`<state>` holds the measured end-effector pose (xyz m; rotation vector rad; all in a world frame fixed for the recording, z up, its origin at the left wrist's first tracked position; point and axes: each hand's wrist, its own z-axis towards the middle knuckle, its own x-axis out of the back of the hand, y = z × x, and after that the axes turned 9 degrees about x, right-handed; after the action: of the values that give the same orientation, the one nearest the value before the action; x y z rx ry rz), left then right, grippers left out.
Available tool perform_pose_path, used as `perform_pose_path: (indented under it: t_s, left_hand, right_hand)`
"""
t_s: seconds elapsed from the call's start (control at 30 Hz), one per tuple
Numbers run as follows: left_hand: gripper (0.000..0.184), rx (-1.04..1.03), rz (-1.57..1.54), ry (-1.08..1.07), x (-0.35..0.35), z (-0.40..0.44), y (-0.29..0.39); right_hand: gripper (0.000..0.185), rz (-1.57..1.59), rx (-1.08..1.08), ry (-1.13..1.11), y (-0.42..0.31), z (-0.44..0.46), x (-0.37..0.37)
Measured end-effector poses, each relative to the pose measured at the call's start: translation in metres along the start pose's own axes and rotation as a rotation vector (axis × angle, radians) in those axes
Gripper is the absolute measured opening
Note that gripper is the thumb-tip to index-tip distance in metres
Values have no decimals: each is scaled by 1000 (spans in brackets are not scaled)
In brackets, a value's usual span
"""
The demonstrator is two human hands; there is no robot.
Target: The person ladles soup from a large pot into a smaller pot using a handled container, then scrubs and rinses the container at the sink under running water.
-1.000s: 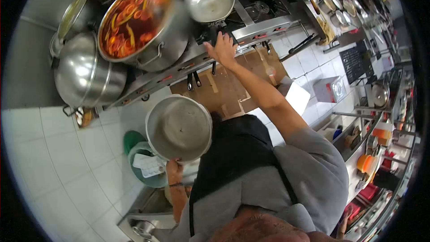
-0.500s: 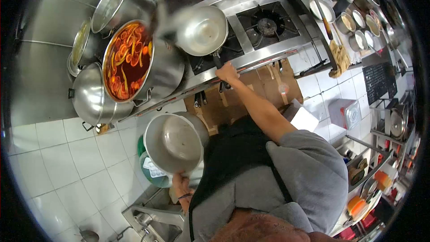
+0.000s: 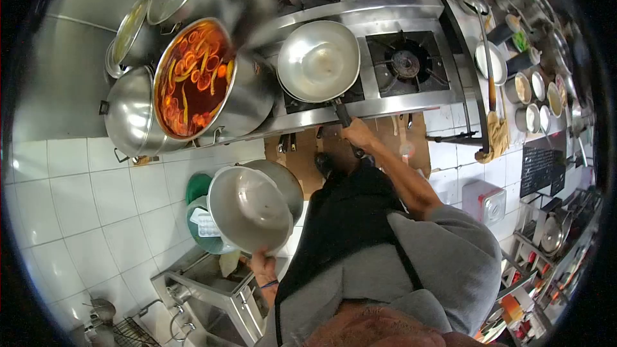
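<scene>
Pan (image 3: 318,61) is sitting by the front edge of the stove (image 3: 414,101), right hand (image 3: 360,135) gripping its handle (image 3: 342,113); left hand (image 3: 263,265) is holding a pot (image 3: 250,209) (fingers partly hidden). Handling both seems the step; moving either is probably calling for steady wrists.

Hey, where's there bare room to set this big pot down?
The burner right of the pan is bare, though I can't tell if it's hot. White floor tiles lie bare left of the green container. It's crowded around the pot of red broth and among the small bowls right of the stove.
</scene>
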<state>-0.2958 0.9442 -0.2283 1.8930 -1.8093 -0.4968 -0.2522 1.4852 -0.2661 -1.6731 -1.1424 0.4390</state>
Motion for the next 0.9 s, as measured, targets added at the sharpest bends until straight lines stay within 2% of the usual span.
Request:
perform_pose_path:
  t_s: [0.03,0.1,0.13,0.2,0.23,0.3,0.4,0.5,0.63,0.7,0.77,0.83,0.9]
  left_hand:
    - [34,-27,-37,20,-3,-1,-1]
    - [34,116,-198,78,-16,3,11]
    - [29,127,-166,126,-31,-15,23]
    - [26,145,-231,22,-29,-3,21]
    - [25,149,-261,-25,-27,1,20]
    - [25,156,-301,-18,-23,8,15]
    - [27,142,-352,-44,-25,25,15]
    - [31,137,-375,-56,-28,20,13]
    - [34,127,-341,2,-61,-15,37]
    - [36,141,-277,11,-62,-15,39]
    - [38,207,-150,35,-50,-9,37]
    - [41,194,-163,12,-68,-18,49]
    - [43,175,-178,-21,-84,-17,53]
  right_hand:
    - [22,-70,-20,6,-8,-3,9]
    - [20,75,-20,-52,-16,-1,25]
    - [19,105,6,-56,-15,5,30]
    - [17,143,128,8,-25,22,39]
    - [9,134,132,55,-63,20,47]
    - [9,193,194,-83,-79,57,64]
    - [12,88,323,-159,-109,126,85]
    - [11,112,216,-98,-136,196,102]
    - [5,257,78,-157,-167,269,127]
    - [4,194,98,-174,-177,292,140]
    - [13,9,156,-217,-182,314,159]
    - [30,-124,198,-32,-193,315,167]
    - [47,-991,352,314,-192,339,177]
